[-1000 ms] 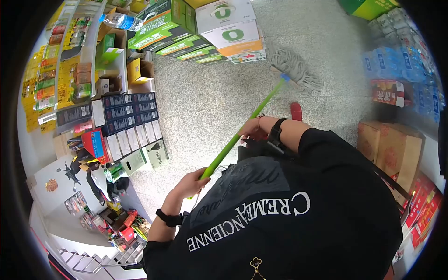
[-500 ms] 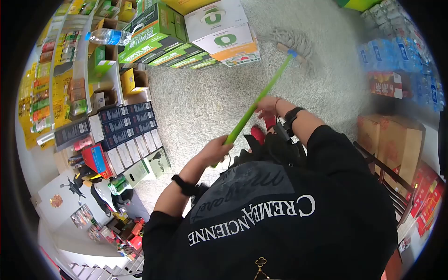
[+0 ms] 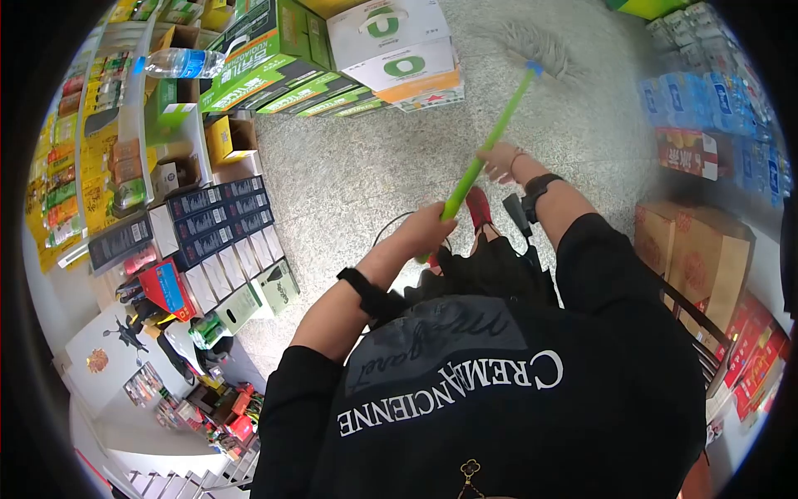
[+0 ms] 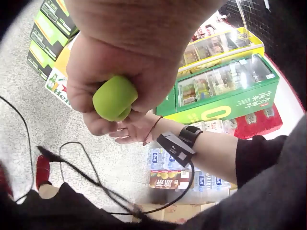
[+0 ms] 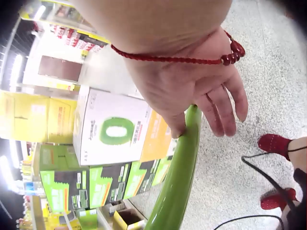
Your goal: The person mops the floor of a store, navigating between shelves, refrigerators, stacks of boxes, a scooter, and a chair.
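A string mop with a green pole (image 3: 499, 133) reaches out over the floor. Its grey mop head (image 3: 536, 46) lies spread on the floor at the far side, joined to the pole by a blue connector. My left hand (image 3: 426, 229) grips the near part of the pole; in the left wrist view the rounded green pole end (image 4: 115, 98) pokes out of that fist. Farther along, my right hand (image 3: 501, 162) touches the pole. In the right wrist view its thumb lies along one side of the pole, while the fingers (image 5: 220, 112) stretch straight down on the other.
Stacked cartons (image 3: 399, 50) stand ahead, with shelves (image 3: 133, 125) and dark boxes (image 3: 218, 220) to the left. Bottled-water packs (image 3: 706, 100) and brown cartons (image 3: 694, 249) line the right. A black cable (image 4: 96, 177) hangs by my body. Red shoes (image 3: 478, 208) stand below my hands.
Both hands have moved forward and to the right with the pole. The mop head has slid farther away across the floor. The right hand's fingers have loosened from the pole.
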Available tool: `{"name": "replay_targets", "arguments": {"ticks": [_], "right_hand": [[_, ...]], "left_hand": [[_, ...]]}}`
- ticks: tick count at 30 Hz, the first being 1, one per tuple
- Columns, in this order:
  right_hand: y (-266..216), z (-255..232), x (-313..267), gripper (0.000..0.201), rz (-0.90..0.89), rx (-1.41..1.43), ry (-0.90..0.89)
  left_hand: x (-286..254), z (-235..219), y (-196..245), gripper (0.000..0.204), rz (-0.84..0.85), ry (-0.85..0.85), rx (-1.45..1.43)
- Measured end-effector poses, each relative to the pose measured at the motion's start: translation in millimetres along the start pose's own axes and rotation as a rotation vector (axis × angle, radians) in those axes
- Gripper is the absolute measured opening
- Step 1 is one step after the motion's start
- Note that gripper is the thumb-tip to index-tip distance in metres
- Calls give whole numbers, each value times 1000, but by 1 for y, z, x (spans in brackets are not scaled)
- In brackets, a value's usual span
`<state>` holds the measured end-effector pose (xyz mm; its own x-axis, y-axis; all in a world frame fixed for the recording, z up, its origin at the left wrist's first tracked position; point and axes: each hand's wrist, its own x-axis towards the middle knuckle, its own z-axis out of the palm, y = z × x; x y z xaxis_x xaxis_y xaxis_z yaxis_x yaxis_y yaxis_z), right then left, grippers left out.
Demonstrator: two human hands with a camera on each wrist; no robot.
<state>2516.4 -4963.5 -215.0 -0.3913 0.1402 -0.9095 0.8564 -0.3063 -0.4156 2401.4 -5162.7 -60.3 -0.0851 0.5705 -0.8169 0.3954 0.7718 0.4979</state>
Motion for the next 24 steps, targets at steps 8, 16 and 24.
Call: {"name": "replay_targets", "arguments": {"ticks": [8, 16, 24], "right_hand": [[-2, 176, -11, 49, 51, -74, -295], [11, 352, -19, 57, 241, -123, -787], [-16, 404, -67, 58, -34, -227, -815]], "left_hand": [[-135, -29, -129, 42, -194, -113, -63], [-292, -40, -257, 35, -246, -83, -33], [-350, -67, -291, 36, -260, -115, 174]]}}
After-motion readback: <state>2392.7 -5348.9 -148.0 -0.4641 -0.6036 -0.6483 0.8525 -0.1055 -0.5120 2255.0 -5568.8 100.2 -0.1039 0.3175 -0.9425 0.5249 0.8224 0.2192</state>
